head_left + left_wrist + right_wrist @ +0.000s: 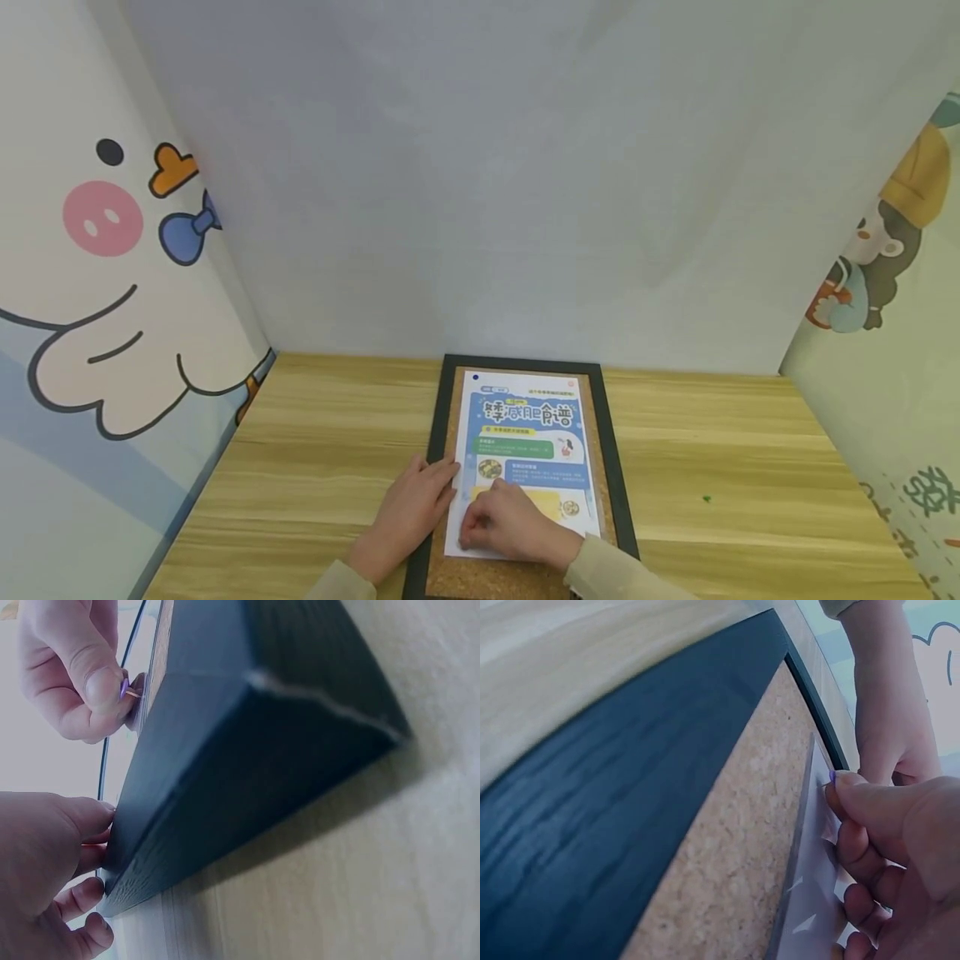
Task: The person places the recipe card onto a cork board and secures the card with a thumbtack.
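A printed poster [528,468] lies on a cork board [487,575] with a black frame [618,492]. Thumb and fingertips of my right hand [513,523] pinch a small purple thumbtack [124,689] near the poster's lower left corner. In the left wrist view its metal pin points toward the board; whether the tip touches the paper I cannot tell. My left hand [412,507] rests across the frame's left side, fingertips at the poster's left edge. A dark blue thumbtack [476,377] sits at the poster's top left corner.
The board lies flat on a wooden table [337,450]. A small green object [707,499] is on the table to the right. Behind stands a plain pale wall [480,183], with cartoon-printed walls at both sides.
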### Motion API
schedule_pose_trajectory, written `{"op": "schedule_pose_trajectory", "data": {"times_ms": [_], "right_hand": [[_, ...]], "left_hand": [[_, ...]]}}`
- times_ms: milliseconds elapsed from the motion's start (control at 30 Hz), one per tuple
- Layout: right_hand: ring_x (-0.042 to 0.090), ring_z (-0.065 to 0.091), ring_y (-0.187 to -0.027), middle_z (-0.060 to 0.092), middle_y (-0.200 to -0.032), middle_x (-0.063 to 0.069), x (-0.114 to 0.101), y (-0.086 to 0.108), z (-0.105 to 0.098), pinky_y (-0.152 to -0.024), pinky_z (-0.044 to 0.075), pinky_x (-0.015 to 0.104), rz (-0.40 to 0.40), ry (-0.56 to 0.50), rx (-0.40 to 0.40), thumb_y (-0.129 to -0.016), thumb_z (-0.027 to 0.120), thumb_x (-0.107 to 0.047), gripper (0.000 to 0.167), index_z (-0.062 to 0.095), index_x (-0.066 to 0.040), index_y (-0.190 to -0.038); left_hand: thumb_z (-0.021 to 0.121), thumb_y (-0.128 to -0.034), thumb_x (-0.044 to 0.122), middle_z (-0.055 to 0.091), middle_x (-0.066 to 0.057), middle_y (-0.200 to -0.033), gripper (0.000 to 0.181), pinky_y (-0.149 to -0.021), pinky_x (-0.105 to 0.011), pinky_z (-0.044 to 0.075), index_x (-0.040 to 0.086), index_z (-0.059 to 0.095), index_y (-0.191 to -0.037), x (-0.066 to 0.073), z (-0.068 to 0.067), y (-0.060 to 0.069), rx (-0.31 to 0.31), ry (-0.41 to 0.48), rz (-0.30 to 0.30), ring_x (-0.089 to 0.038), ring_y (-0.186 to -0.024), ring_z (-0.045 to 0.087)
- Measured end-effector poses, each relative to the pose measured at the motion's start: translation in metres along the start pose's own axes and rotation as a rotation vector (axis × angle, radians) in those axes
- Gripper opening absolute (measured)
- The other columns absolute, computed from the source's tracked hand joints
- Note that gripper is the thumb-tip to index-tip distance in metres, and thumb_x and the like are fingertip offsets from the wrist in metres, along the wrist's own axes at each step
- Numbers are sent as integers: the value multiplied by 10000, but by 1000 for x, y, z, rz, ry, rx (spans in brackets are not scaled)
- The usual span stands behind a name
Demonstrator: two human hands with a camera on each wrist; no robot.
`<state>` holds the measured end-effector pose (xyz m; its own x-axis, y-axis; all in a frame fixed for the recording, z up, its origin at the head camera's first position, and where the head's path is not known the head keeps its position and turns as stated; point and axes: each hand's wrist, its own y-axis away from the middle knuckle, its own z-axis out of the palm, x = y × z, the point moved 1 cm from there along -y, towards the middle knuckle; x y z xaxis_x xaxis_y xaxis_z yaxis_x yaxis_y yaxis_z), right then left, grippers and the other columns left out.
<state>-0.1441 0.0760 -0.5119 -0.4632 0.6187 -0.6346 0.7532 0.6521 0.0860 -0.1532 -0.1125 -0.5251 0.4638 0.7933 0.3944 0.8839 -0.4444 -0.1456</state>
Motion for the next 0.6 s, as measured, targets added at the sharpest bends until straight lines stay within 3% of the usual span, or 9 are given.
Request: {"op": "schedule_pose_trajectory", "data": {"times_ms": [133, 267, 467, 600], "right_hand": [[-73, 501, -704, 654, -766, -229, -1, 0, -1, -994, 431, 306, 10, -11, 0, -928, 790, -292, 120, 800, -225, -829], [-66, 539, -747, 665, -791, -213, -2, 0, 0, -1138, 391, 471, 25, -21, -2, -936, 777, -294, 130, 800, -216, -835], [-48, 592, -817, 685, -819, -185, 0, -1, 0, -1185, 327, 547, 49, -53, -1, -942, 769, -248, 108, 804, -206, -850], [-45, 600, -805, 703, -825, -170, 2, -2, -1, -1182, 339, 530, 57, -75, 3, -943, 768, -236, 103, 811, -188, -862]], "left_hand": [[739, -970, 143, 684, -137, -1368, 326, -704, -295, 443, 51, 720, -1282, 0, 1, 0, 16, -5, 9, -158, -849, 450], [739, -969, 142, 686, -138, -1364, 324, -704, -297, 448, 49, 722, -1279, -1, 2, 0, 24, -8, 15, -160, -847, 454], [736, -973, 140, 685, -133, -1368, 334, -701, -296, 443, 47, 717, -1293, -1, 2, 0, 21, -1, 15, -165, -851, 457], [736, -972, 136, 684, -127, -1371, 333, -699, -297, 445, 51, 717, -1294, 1, 1, 0, 22, -1, 11, -166, -859, 462]]}}
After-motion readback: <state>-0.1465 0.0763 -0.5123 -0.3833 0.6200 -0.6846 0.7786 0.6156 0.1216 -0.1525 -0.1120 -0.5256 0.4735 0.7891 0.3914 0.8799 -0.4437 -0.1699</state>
